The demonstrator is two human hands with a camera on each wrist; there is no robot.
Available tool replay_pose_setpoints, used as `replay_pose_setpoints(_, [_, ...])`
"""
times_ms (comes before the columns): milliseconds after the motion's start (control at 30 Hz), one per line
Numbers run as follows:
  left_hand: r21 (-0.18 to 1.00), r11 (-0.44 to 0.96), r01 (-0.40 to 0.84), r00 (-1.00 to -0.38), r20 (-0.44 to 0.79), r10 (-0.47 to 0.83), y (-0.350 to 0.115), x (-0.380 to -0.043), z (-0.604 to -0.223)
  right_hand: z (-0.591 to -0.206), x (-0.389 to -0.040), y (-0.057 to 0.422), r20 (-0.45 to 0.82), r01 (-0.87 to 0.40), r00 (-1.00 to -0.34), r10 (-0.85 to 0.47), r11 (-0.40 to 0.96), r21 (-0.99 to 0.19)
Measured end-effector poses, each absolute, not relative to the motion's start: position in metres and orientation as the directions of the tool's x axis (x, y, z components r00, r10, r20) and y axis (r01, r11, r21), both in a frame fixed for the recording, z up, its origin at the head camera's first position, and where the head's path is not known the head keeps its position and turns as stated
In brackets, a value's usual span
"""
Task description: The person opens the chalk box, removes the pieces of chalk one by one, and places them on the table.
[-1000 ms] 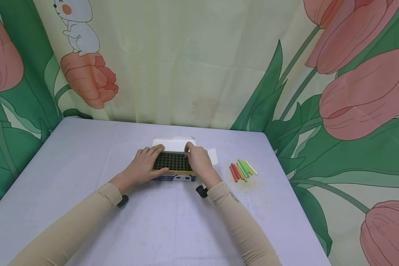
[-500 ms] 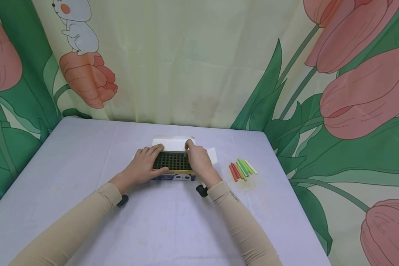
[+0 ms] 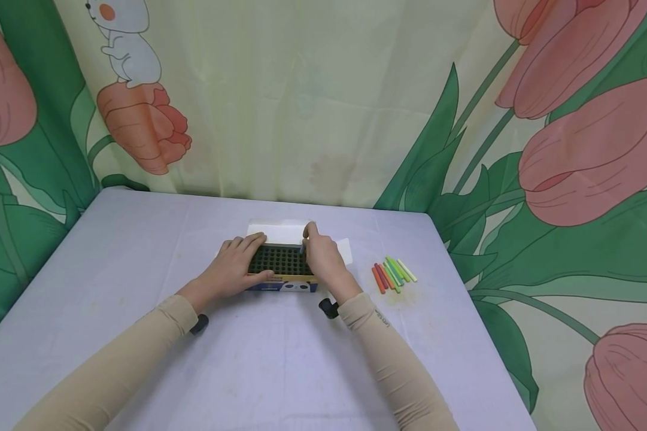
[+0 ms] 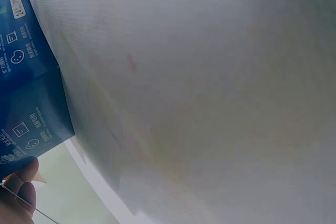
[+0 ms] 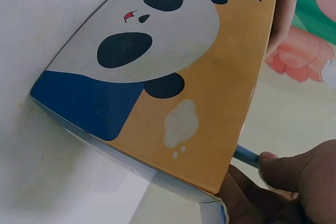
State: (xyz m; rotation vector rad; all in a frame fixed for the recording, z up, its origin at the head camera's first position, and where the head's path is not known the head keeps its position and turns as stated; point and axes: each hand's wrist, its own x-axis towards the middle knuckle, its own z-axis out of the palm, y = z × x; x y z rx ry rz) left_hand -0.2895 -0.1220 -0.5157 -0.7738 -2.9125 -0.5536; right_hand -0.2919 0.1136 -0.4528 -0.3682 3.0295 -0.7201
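Observation:
A chalk box with a panda on its front stands in the middle of the table, its white lid folded back. Inside sits a black grid of round holes. My left hand grips the box's left end, thumb along the front and fingers at the back. At the right end, my right hand pinches a blue chalk stick between thumb and fingers. The stick's lower end is hidden behind the box rim in the right wrist view. Only the blue box side and some fingertips show in the left wrist view.
Several loose chalk sticks, red, orange, green and pale yellow, lie right of the box on the white tablecloth. A white side flap sticks out at the box's right. A printed curtain hangs behind the table.
My right hand has risen slightly at the box's right end, and more of the blue chalk stick shows beneath its fingers. The left hand and the box have stayed put.

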Motion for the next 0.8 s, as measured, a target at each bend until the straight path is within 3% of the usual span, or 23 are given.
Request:
replay_pose_setpoints(433, [0.334, 0.807, 0.488, -0.872, 0.154, 0.464, -0.123, -0.289, -0.515, -0.449, -0.292, 0.115, 0.055, -0.208, -0.977, -0.208, 0.847, -0.488])
replay_pose_setpoints(800, [0.332, 0.801, 0.499, -0.866, 0.168, 0.47, -0.123, -0.288, -0.514, -0.425, -0.289, 0.12, 0.051, -0.169, -0.984, -0.172, 0.79, -0.589])
